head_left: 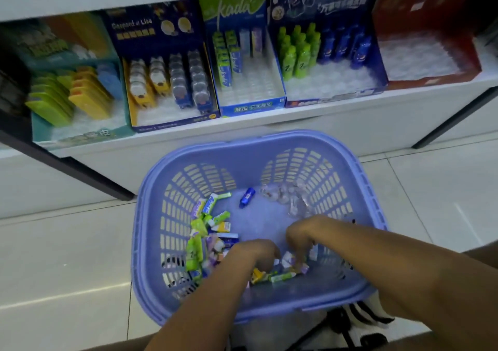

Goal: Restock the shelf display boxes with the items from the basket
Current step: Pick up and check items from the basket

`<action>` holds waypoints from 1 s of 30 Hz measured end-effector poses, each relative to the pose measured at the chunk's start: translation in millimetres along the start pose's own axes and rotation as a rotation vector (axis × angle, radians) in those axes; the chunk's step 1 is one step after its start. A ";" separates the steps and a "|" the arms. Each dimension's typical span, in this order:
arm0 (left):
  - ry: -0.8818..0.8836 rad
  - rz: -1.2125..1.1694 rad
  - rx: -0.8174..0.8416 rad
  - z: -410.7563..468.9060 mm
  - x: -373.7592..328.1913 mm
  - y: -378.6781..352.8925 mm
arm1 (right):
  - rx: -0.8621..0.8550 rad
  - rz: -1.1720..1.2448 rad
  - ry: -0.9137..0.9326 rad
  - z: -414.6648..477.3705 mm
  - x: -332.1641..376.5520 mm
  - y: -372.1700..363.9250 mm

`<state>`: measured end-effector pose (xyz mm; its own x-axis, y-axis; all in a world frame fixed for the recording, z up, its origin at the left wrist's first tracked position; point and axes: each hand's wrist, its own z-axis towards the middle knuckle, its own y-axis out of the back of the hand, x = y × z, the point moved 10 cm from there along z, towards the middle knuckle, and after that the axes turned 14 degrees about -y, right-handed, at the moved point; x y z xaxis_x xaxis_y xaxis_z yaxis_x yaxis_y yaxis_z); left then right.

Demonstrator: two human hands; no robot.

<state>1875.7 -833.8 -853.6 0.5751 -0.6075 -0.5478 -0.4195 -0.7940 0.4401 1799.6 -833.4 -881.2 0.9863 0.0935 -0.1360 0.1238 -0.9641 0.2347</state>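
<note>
A lavender plastic basket (188, 159) sits on the floor below the shelf. Small green, purple and yellow packets (213, 216) are heaped on its left and near side, with a small blue bottle (247, 197) and clear wrapped pieces (285, 197) farther back. Both my hands reach into the pile. My left hand (256, 252) has its fingers curled down among the packets, tips hidden. My right hand (300, 238) pinches a small pale packet (287, 259). On the shelf stand the kada box (250, 106), the bottle box (334, 98) and the navy tin box (172, 127).
A teal box (80, 135) with green and yellow cases is at the shelf's left, and a red box (431, 79) at its right. Black shelf legs (102, 181) slant to the tiled floor. A shoe (372, 318) shows beside the basket's near right corner.
</note>
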 end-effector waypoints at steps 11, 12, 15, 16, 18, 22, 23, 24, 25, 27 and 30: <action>0.148 -0.015 -0.063 4.1 37.4 -13.7 | -0.161 0.002 0.085 12.5 22.2 12.3; 0.149 -0.005 -0.056 5.1 37.8 -14.4 | -0.165 0.053 0.082 10.9 17.8 15.8; 0.148 0.026 -0.052 7.3 38.5 -14.9 | -0.161 0.228 0.076 1.9 3.3 30.2; 0.152 0.025 -0.053 7.0 38.8 -15.6 | -0.148 0.300 0.075 -2.8 -1.3 35.1; 0.163 -0.023 -0.058 4.1 38.2 -14.5 | -0.103 0.463 0.093 -15.8 -7.7 44.9; 0.134 -0.231 -0.150 -5.2 34.8 8.6 | 0.001 0.939 0.159 -44.6 -23.6 64.7; 0.128 -0.337 -0.221 -10.0 36.0 20.6 | -0.015 0.987 0.198 -53.2 -27.2 73.5; 0.110 -0.499 -0.311 -14.7 37.4 33.0 | -0.044 1.027 0.241 -62.5 -30.9 83.6; 0.080 -0.738 -0.420 -20.0 38.2 45.1 | -0.081 1.069 0.282 -73.8 -35.6 94.8; -0.028 -1.273 -0.615 -33.0 34.0 70.2 | -0.176 1.183 0.366 -98.3 -48.0 119.4; -0.245 -1.665 -0.791 -57.9 24.5 118.4 | -0.301 1.363 0.530 -136.5 -69.7 152.4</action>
<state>1880.9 -941.3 -773.8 -0.1327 0.6419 -0.7553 0.8248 -0.3511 -0.4433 1764.6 -952.9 -704.5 0.2752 -0.6732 0.6864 -0.9495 -0.3021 0.0844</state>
